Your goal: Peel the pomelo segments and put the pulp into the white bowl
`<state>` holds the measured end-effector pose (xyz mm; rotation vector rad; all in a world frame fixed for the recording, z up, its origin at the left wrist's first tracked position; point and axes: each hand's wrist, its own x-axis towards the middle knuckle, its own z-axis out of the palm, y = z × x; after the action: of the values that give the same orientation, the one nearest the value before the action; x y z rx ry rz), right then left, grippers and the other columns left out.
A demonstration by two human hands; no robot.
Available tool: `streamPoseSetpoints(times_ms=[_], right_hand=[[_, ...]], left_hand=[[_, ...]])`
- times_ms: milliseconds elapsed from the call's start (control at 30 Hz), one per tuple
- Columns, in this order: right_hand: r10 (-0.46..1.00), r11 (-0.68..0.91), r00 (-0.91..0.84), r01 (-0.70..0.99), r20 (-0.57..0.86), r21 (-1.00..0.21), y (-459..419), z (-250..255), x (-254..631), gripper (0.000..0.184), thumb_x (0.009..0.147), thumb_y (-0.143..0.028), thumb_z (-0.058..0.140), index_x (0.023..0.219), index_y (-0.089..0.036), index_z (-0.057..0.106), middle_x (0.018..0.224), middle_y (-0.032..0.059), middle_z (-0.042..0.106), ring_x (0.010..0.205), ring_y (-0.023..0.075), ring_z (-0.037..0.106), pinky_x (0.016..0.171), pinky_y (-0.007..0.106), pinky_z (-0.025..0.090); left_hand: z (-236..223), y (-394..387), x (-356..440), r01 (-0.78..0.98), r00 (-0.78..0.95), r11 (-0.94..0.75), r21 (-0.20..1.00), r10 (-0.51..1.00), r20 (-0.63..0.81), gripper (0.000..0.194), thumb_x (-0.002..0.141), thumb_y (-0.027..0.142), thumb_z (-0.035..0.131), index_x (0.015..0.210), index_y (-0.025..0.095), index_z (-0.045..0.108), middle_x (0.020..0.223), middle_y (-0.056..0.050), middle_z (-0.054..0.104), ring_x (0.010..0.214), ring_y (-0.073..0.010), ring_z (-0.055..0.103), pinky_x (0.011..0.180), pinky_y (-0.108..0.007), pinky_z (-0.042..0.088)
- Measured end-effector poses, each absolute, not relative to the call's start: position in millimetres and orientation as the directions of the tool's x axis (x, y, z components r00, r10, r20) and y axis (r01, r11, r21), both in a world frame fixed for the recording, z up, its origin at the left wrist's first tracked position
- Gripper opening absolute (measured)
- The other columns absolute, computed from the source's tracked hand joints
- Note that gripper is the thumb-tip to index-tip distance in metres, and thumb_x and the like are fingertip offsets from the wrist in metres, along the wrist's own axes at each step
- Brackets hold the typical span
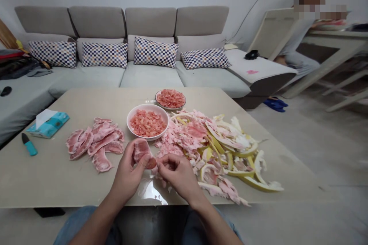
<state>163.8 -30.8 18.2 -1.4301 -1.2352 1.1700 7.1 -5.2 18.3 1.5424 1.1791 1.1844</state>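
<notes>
My left hand (131, 170) is closed around a pink pomelo segment (143, 150) near the table's front edge. At the segment's lower right end, the fingers of my right hand (177, 174) are pinched together against its skin; the fingertips partly hide what they grip. Just beyond my hands stands a white bowl (130, 129) filled with peeled pomelo pulp (148, 123). Behind it, a dark-rimmed plate (158, 101) carries more pulp. Several unpeeled segments (99, 141) lie in a pile on the left. To the right spreads a heap of yellow rind and pink-white membrane (218, 149).
On the table's (94, 101) left side are a blue tissue pack (50, 127) and a small knife (29, 146) with a teal handle. A sofa (152, 74) with checked cushions runs behind. At the far right, a person (299, 46) sits by another table.
</notes>
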Motion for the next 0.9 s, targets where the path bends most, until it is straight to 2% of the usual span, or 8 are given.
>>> streamPoseSetpoints(times_ms=[200, 333, 500, 667, 900], right_hand=[[0.995, -0.101, 0.022, 0.116, -0.099, -0.988, -30.4, 14.6, 166.0, 0.030, 0.075, -0.045, 0.067, 0.078, -0.015, 0.072, 0.058, 0.0038, 0.067, 0.045, 0.0126, 0.056, 0.042, 0.023, 0.043], [0.990, -0.138, 0.003, 0.083, -0.138, -0.987, -30.4, 14.8, 166.1, 0.033, 0.075, -0.046, 0.068, 0.083, -0.013, 0.072, 0.061, 0.0049, 0.068, 0.043, 0.0117, 0.054, 0.041, 0.023, 0.042], [0.986, -0.164, -0.015, 0.072, -0.165, -0.984, -29.6, 19.7, 166.5, 0.029, 0.074, -0.041, 0.068, 0.078, -0.012, 0.071, 0.057, 0.0038, 0.066, 0.042, 0.0112, 0.054, 0.041, 0.022, 0.040], [0.974, -0.223, -0.028, 0.015, -0.224, -0.975, -27.9, 19.3, 166.2, 0.021, 0.072, -0.034, 0.065, 0.072, -0.013, 0.064, 0.056, 0.0031, 0.065, 0.039, 0.0102, 0.053, 0.039, 0.020, 0.036], [0.981, -0.194, 0.013, 0.017, -0.194, -0.981, -27.9, 16.0, 164.1, 0.011, 0.068, -0.025, 0.062, 0.069, -0.014, 0.063, 0.056, 0.0019, 0.065, 0.040, 0.0104, 0.053, 0.039, 0.020, 0.036]], left_hand=[[14.5, -0.7, 5.7, 0.089, 0.058, -0.141, 0.986, 0.989, 0.137, 0.042, 0.084, 0.036, 0.060, 0.123, 0.025, 0.047, 0.123, -0.006, 0.055, 0.117, -0.0229, 0.051, 0.103, -0.038, 0.036], [13.3, 1.1, 6.0, 0.094, 0.049, -0.131, 0.987, 0.991, 0.127, 0.042, 0.084, 0.038, 0.059, 0.122, 0.025, 0.046, 0.122, -0.006, 0.055, 0.117, -0.0227, 0.051, 0.103, -0.039, 0.036], [12.9, -0.9, 7.7, 0.121, 0.051, -0.119, 0.986, 0.992, 0.113, 0.042, 0.085, 0.040, 0.058, 0.122, 0.025, 0.046, 0.130, -0.006, 0.051, 0.126, -0.0237, 0.044, 0.106, -0.037, 0.033], [14.2, -4.5, 10.3, 0.156, 0.067, -0.122, 0.980, 0.991, 0.112, 0.041, 0.087, 0.040, 0.055, 0.124, 0.025, 0.044, 0.130, -0.006, 0.051, 0.129, -0.0230, 0.041, 0.107, -0.036, 0.032], [14.1, -3.8, 8.1, 0.147, 0.078, -0.119, 0.982, 0.991, 0.109, 0.046, 0.087, 0.040, 0.055, 0.129, 0.027, 0.044, 0.134, -0.006, 0.050, 0.132, -0.0230, 0.038, 0.109, -0.037, 0.028]])
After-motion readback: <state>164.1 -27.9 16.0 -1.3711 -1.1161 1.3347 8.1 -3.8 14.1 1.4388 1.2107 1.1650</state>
